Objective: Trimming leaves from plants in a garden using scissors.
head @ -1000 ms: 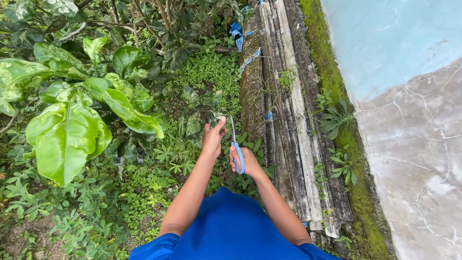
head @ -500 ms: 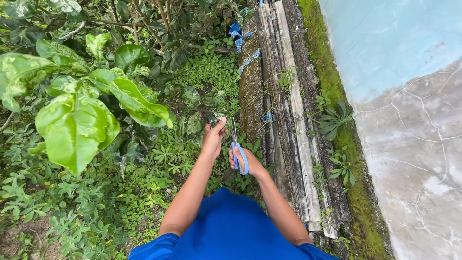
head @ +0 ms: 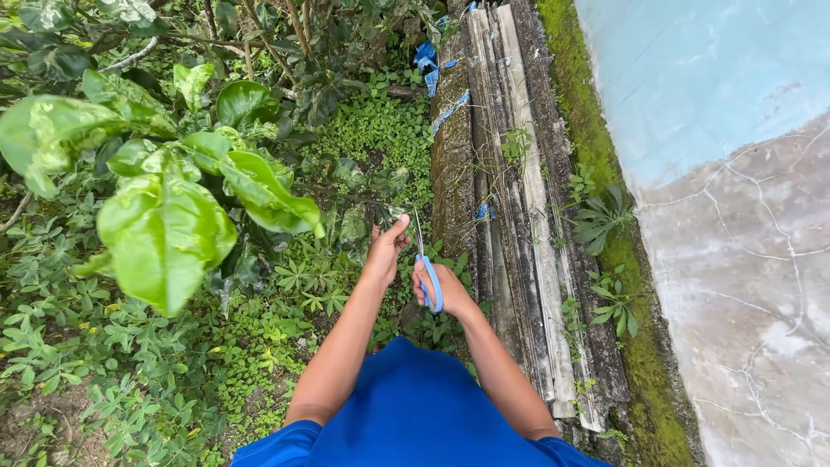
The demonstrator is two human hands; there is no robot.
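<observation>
Weedy ground beside mossy planks (head: pixel 510 216): your left hand (head: pixel 385 251) still pinches a leaf (head: pixel 383 212); your right hand (head: pixel 437 285) has shut the blue scissors (head: pixel 425 259).

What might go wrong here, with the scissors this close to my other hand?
The scissors in the right hand point up just beside the left hand, which pinches a small leaf: a cut could nick the thumb. Their tips are thin and hard to see against the foliage. The big leaves may hide other stems.
</observation>
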